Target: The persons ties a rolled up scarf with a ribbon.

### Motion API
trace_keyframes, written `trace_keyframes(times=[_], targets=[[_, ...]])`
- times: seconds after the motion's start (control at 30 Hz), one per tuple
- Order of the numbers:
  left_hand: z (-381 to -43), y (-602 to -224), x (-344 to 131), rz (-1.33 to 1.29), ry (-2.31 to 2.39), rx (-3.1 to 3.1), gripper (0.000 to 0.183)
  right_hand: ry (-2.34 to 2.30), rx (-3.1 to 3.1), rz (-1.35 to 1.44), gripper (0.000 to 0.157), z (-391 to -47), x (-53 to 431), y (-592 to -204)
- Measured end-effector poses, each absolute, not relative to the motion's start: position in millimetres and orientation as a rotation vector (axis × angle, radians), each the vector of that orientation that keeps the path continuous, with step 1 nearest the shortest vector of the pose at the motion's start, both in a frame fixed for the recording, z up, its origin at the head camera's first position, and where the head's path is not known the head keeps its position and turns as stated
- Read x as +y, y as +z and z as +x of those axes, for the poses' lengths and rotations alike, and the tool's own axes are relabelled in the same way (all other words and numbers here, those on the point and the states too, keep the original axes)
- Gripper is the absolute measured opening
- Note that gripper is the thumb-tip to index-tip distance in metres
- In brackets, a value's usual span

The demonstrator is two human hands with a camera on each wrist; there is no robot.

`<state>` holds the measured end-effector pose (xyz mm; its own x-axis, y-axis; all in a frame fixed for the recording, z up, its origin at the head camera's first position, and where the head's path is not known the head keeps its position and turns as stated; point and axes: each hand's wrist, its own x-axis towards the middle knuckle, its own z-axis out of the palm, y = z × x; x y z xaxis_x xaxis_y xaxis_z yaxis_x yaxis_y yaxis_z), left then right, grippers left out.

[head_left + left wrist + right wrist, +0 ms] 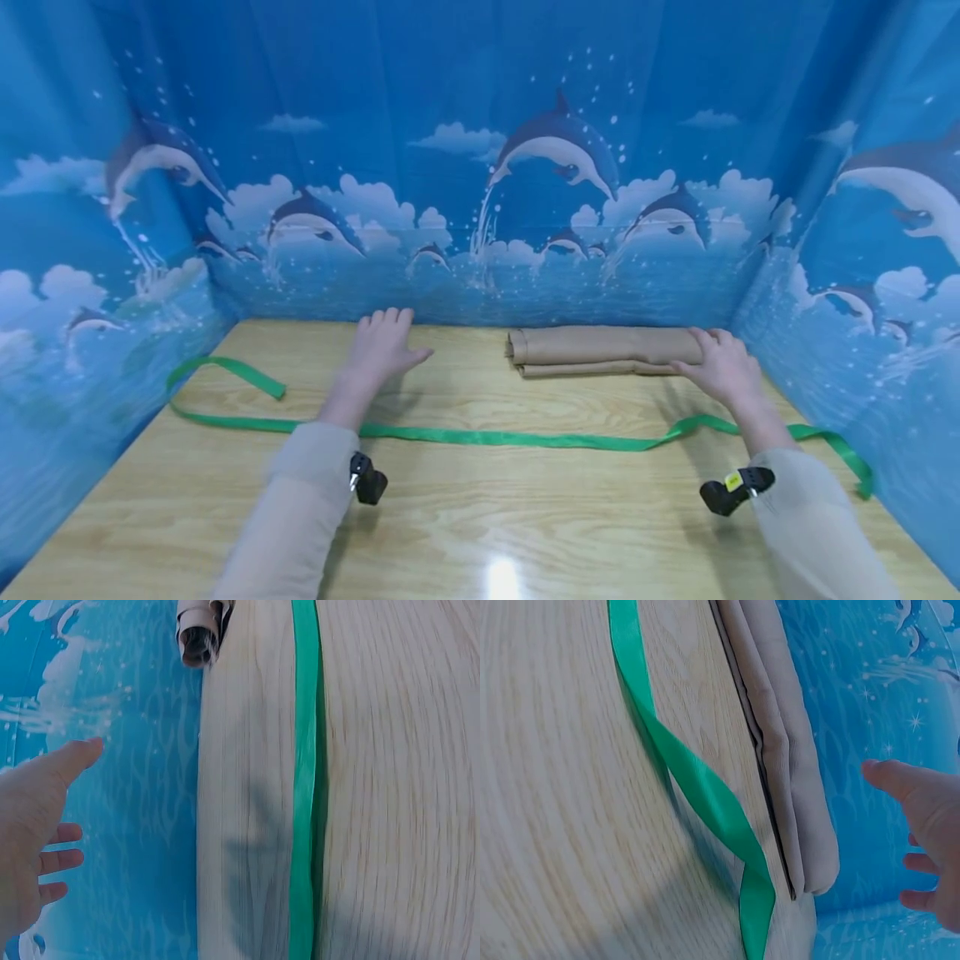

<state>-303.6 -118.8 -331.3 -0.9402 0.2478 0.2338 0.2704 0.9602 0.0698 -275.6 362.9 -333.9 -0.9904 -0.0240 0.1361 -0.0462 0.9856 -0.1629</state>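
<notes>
A rolled-up tan cloth [592, 343] lies along the back edge of the table, right of the middle. Over its right end in the head view is my right hand [722, 367], and the right wrist view shows a gap between the spread thumb and the cloth [799, 772]. My left hand [378, 346] is held out near the back edge, left of the roll, with fingers extended and nothing in it. A long green ribbon [495, 437] stretches across the table from side to side, passing beneath both forearms. Its left end curls back in a loop; near the right it twists.
A blue curtain [420, 108] printed with dolphins and clouds encloses the wooden table [450, 508] at the back and both sides. Small black wrist cameras [367, 479] are strapped over both light sleeves [292, 508].
</notes>
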Motion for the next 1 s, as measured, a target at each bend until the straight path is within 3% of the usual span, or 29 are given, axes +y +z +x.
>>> trace_keyframes(times=[0.63, 1.0], targets=[[-312.0, -341.1, -45.6, -0.577, -0.042, -2.885, 0.076, 0.344, -3.027, -0.018, 0.072, -280.4, 389.9, -344.8], [-321.4, -352.7, -12.6, -0.641, -0.056, -2.935, 0.079, 0.44, -3.1, -0.009, 0.079, -290.5, 399.3, -352.1]])
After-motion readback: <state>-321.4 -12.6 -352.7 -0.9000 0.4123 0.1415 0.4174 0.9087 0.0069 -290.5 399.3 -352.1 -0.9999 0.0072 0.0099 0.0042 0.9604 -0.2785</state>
